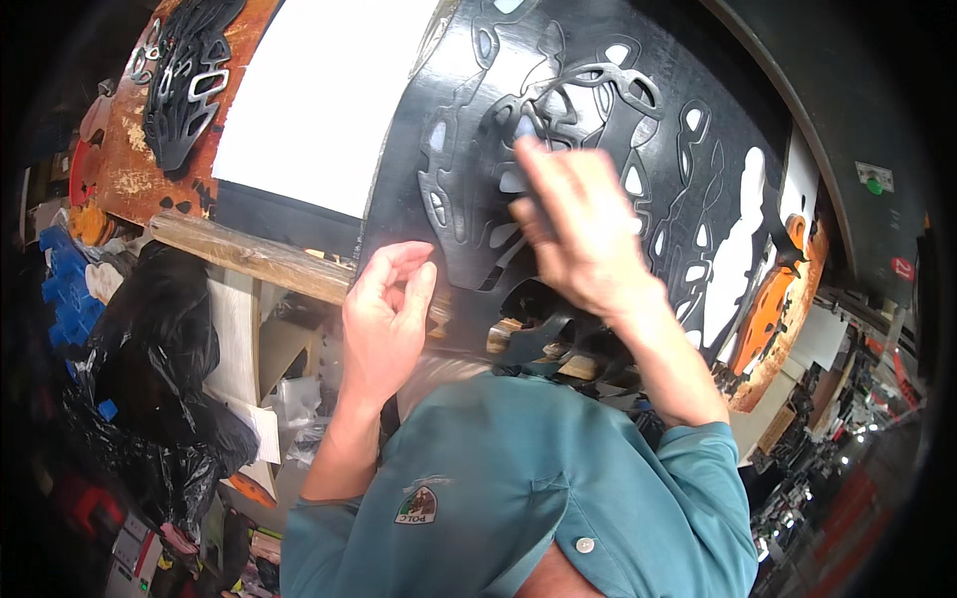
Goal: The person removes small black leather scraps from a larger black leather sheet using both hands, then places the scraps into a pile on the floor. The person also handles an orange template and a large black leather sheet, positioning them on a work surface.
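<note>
We see the right hand [573, 234] motion-blurred, covering part of the black sheet [598, 130]; at twelve o'clock the frame crops that sheet, and shelf clutter [847, 439] at four o'clock stays unreadable.

A worn orange-brown counter [120, 169] is carrying a white sheet [309, 100] and a large black die-cut sheet [588, 130]; small black cut-out pieces [189, 80] are lying at its left end.

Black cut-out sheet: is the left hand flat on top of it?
No, the left hand is curled at the near edge of the black cut-out sheet, fingers bent.
</note>
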### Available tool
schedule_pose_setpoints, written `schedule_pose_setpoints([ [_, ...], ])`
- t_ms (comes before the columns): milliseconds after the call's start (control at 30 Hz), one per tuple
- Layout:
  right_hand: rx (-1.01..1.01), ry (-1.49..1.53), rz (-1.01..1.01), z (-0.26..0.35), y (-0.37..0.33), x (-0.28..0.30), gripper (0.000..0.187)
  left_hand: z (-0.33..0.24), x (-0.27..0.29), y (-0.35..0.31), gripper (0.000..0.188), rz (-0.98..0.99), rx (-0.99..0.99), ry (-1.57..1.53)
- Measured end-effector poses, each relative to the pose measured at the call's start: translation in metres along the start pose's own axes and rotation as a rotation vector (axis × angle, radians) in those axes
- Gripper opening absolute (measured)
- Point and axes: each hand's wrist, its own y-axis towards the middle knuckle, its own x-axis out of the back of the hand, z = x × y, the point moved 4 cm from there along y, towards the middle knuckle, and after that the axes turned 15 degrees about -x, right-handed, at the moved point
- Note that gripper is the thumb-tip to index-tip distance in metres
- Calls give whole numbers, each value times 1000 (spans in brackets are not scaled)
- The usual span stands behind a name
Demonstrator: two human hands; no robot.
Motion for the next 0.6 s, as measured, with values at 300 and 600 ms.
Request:
schedule_pose_setpoints([
  [300,-27,66,239,19,-27,-31,78,4,6,21,8,55,94,-361],
  [600,-851,776,75,-5,-25,-25,31,-32,29,32,15,54,-205,204],
])
